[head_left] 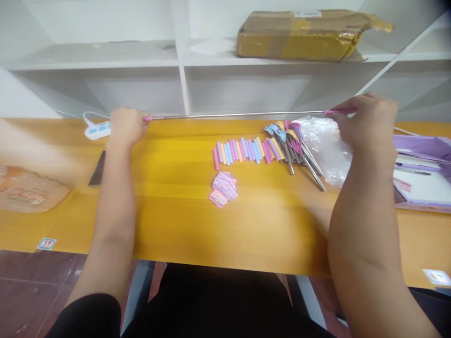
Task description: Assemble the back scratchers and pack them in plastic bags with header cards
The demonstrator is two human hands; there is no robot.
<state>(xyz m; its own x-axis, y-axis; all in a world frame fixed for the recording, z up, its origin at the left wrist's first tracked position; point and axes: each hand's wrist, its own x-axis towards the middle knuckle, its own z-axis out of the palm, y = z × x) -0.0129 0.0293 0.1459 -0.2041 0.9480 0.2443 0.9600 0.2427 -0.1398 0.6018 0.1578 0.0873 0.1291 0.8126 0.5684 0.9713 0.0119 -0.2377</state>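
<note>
A thin metal telescopic back scratcher (229,115) stretches level between my hands above the table. My left hand (127,124) is closed around one pink end of it. The other pink end is gripped by my right hand (369,117), whose fingers partly hide it. On the table between my arms lies a row of pastel handle tubes (243,150) in pink, purple, orange and blue. Against the row's right end rests a pile of back scratcher rods with coloured claw heads (287,134). Several small pink and purple cards (224,185) overlap nearer to me.
A crumpled clear plastic bag (322,145) is beside the pile. To the right sits a purple box (423,141) with a pen. A power strip (98,130), a dark phone-like object (97,171) and an orange bag (31,190) are at left. Shelves behind hold a taped carton (299,37).
</note>
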